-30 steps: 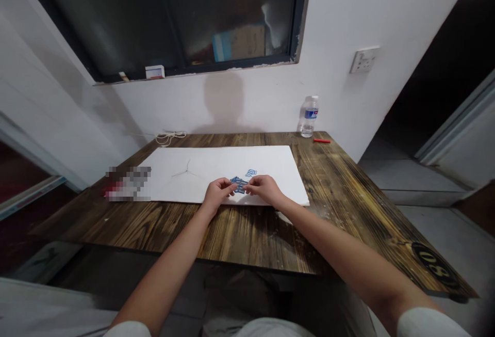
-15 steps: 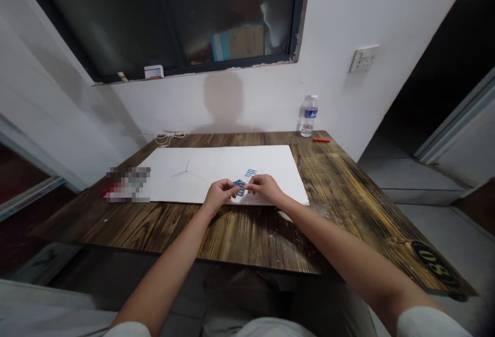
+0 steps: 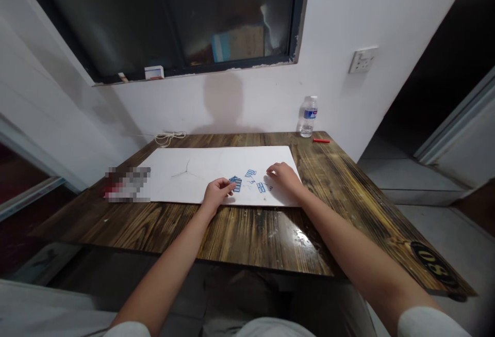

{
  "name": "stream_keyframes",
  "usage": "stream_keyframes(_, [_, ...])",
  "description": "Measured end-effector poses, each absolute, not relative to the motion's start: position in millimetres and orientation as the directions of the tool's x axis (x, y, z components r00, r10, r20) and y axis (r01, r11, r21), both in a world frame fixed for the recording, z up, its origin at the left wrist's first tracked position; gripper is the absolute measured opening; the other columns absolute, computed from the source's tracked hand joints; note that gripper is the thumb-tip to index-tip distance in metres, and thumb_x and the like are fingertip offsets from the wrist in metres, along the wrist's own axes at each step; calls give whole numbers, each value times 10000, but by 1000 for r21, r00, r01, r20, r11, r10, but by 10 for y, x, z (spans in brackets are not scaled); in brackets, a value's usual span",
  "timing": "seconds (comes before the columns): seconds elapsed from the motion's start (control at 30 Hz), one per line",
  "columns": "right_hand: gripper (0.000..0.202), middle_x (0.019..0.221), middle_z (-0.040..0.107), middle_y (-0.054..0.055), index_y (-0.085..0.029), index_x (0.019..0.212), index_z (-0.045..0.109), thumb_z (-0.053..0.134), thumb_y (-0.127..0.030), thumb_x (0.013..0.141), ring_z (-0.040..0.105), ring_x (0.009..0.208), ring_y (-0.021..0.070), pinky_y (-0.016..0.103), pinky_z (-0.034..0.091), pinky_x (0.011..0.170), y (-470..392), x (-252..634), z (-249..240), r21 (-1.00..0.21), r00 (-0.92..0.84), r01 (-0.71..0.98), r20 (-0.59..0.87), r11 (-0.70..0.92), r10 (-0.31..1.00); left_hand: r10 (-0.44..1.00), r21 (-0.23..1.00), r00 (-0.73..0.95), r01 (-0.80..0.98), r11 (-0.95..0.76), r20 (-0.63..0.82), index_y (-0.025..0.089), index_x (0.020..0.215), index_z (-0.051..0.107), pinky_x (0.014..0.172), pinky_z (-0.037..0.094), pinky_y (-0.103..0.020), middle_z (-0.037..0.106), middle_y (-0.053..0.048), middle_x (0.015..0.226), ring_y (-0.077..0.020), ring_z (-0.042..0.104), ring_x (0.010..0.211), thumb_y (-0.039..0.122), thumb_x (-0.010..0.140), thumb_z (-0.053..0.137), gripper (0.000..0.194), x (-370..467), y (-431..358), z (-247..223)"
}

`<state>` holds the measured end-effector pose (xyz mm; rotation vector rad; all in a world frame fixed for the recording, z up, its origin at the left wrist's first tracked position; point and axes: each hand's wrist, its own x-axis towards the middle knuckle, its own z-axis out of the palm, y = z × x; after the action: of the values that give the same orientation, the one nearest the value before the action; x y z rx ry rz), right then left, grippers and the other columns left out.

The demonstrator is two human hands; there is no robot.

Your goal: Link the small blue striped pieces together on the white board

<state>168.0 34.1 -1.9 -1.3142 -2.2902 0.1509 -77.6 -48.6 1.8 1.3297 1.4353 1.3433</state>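
A white sheet (image 3: 209, 164) lies flat on a dark wooden table (image 3: 240, 228). My left hand (image 3: 217, 191) rests on the sheet's near edge and pinches a small cluster of blue pieces (image 3: 235, 183). My right hand (image 3: 283, 175) sits further right on the sheet, fingers curled down onto the paper, and I cannot tell whether it holds anything. Between the hands lie two loose blue pieces, one (image 3: 250, 173) further back and one (image 3: 261, 187) nearer my right hand.
A water bottle (image 3: 308, 116) stands at the table's back right by the wall, with a red pen (image 3: 322, 141) beside it. A coiled white cord (image 3: 169, 137) lies at the back left. A blurred patch (image 3: 127, 184) covers something at the sheet's left end.
My hands were together over the blue cluster; now my right hand has moved right and slightly back. A blue piece now lies on the sheet between the hands. My left hand stayed put.
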Motion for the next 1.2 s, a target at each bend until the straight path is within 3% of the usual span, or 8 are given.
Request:
stream_keyframes(0.17, [253,1072,656,96,-185,1036,667,499,-288,878,545,996,225,309,408,857,247,1573,-26,-271,-583,672,379,689,718,967,980,-219,177,-94,132,157,662,593,439,401,-199,588,18,548,-92,529,485,444,579,755,340,-799,-460,-17])
stream_keyframes(0.4, [313,1239,584,83,-211,1171,606,447,-220,901,500,1163,213,339,368,976,213,1430,-122,-189,-764,529,317,827,561,966,980,-220,174,-97,134,154,661,597,437,399,-195,592,15,550,-89,528,479,449,571,760,349,-794,-464,-7])
stream_keyframes(0.8, [331,1048,669,73,-227,1101,644,619,-219,771,594,967,216,267,409,825,253,1627,109,-195,-754,616,135,764,643,966,985,-229,149,-91,123,156,662,584,435,383,-189,583,24,531,-87,524,474,424,577,761,332,-792,-473,10])
stream_keyframes(1.03, [267,1006,694,58,-214,1022,686,535,-155,810,617,916,189,253,418,799,348,1736,127,-345,-736,587,150,732,660,965,981,-227,171,-91,130,161,666,590,431,398,-201,586,16,543,-98,531,487,446,579,753,339,-806,-466,-3])
stream_keyframes(1.2, [229,952,681,54,-199,940,702,679,-237,716,605,846,179,239,427,734,362,1819,190,-400,-725,580,145,710,674,966,982,-225,166,-88,125,158,664,598,440,398,-200,589,15,541,-95,530,487,442,580,754,335,-808,-469,-6])
